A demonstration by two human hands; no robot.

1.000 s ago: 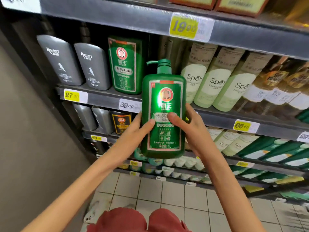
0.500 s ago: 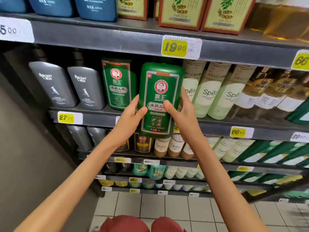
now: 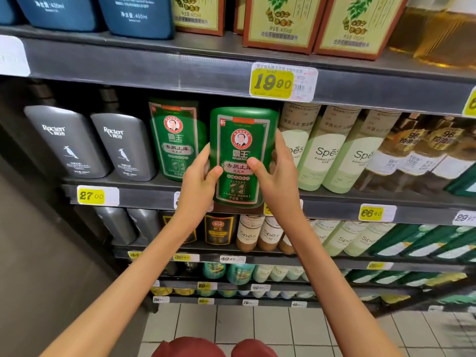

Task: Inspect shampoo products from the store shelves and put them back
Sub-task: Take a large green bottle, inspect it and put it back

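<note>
Shampoo bottle (image 3: 240, 155), the green one: where is it?
— Between both hands, upright, its label facing the camera. The left hand (image 3: 198, 181) grips its left side, with the thumb pressed on the label's lower left edge and the fingers curled behind. The right hand (image 3: 275, 181) grips the right side, thumb on the label, fingers running up the back edge.
— Does it stand on the shelf?
— I cannot tell. Its base overlaps the shelf lip (image 3: 144, 197) just below the thumbs, and the contact itself does not show.
— What sits beside the left hand?
— A second green bottle (image 3: 175, 140) with the same label, just beyond the left knuckles. Farther out on that side stand two grey bottles (image 3: 64, 143), with a yellow 27.00 tag (image 3: 91, 195) on the lip under them.
— And past the right hand?
— Just behind the right fingertips, a row of pale green Spēs bottles (image 3: 327, 150). Beyond those are amber bottles (image 3: 417, 155), blurred. A 66.40 tag (image 3: 371, 213) sits lower on that side.
— Above the hands?
— The upper shelf carries a 19.90 tag (image 3: 273, 83), yellow boxes (image 3: 280, 21) over the right hand and dark blue bottles (image 3: 136, 14) over the left.
— Below the wrists?
— Lower shelves of more bottles, then a tiled floor (image 3: 206, 328).
</note>
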